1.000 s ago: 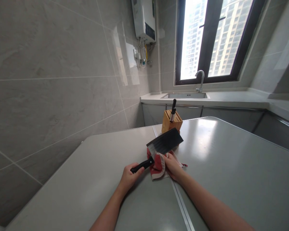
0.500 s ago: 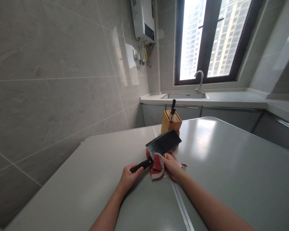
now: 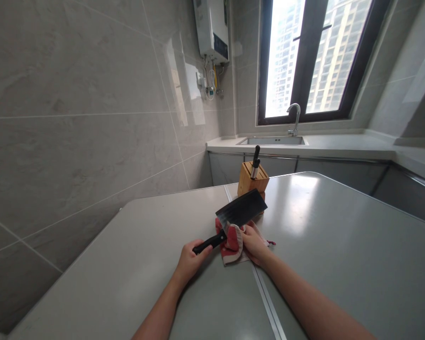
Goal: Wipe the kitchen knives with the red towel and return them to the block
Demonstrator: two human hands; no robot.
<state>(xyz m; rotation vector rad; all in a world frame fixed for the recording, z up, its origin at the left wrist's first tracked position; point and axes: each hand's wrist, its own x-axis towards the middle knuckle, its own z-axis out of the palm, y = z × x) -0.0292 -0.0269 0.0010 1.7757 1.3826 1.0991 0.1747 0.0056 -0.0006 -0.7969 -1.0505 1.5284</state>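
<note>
My left hand is closed around the black handle of a cleaver, whose broad dark blade points up and to the right. A red and white cloth wraps round the lower edge of the blade near the handle. My right hand grips this cloth, its fingertips partly hidden by the folds. Just behind the blade stands a wooden knife block with black-handled tools in it; the blade covers part of the block's front.
The pale table has a metal seam down its middle. Beyond it run a counter with a sink and a faucet under a window. A tiled wall rises on the left, with a water heater in the corner.
Almost nothing differs. Both hands, the cleaver and the cloth keep the same pose, and the whole view has shifted very slightly.
</note>
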